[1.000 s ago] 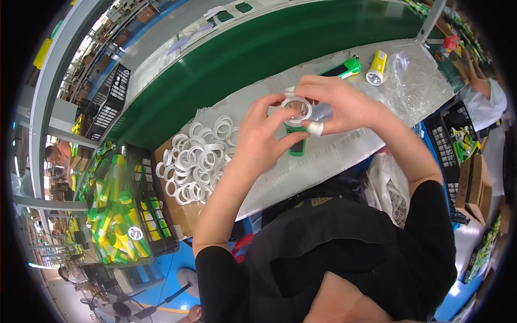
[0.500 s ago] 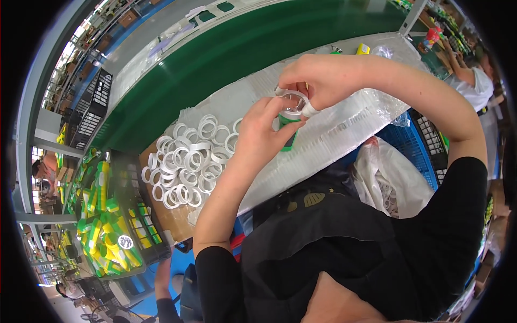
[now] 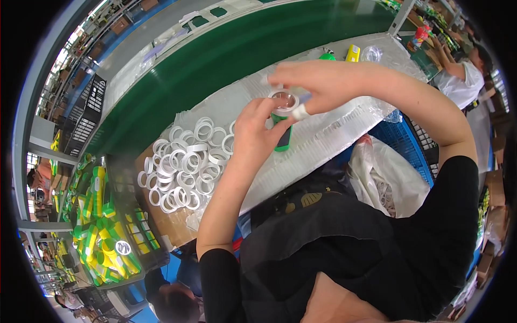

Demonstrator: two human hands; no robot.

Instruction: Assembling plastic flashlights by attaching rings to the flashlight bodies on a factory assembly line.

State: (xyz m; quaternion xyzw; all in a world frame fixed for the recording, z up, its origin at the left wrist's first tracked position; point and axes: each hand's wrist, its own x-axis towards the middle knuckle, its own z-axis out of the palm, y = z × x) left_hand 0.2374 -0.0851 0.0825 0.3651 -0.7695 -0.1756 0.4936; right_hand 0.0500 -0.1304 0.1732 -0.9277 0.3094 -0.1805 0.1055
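A green flashlight-like piece [image 3: 283, 141] with a dark panel stands tilted over the table in front of me. On its top sits a white ring [image 3: 277, 110] with a clear round face. My left hand [image 3: 257, 126] is closed around its upper part, thumb on the near side and fingertips at the ring. Arched over the far right of the ring, my right hand [image 3: 312, 89] has its fingers apart and slightly blurred. A white cover wraps its thumb [image 3: 299, 112], close beside the ring. To the left lies a heap of white rings [image 3: 186, 161].
A bin of green and yellow pieces [image 3: 105, 242] stands at the left. A yellow piece [image 3: 353, 53] and crumpled clear plastic [image 3: 371, 54] lie at the far right. A white sack [image 3: 371, 167] and blue crate [image 3: 393, 140] sit below the table edge. Another person [image 3: 460, 81] works at right.
The right fingers have lifted off the ring and spread. Both hands and the green piece have shifted slightly left in view. A person's head has come in at the lower left.
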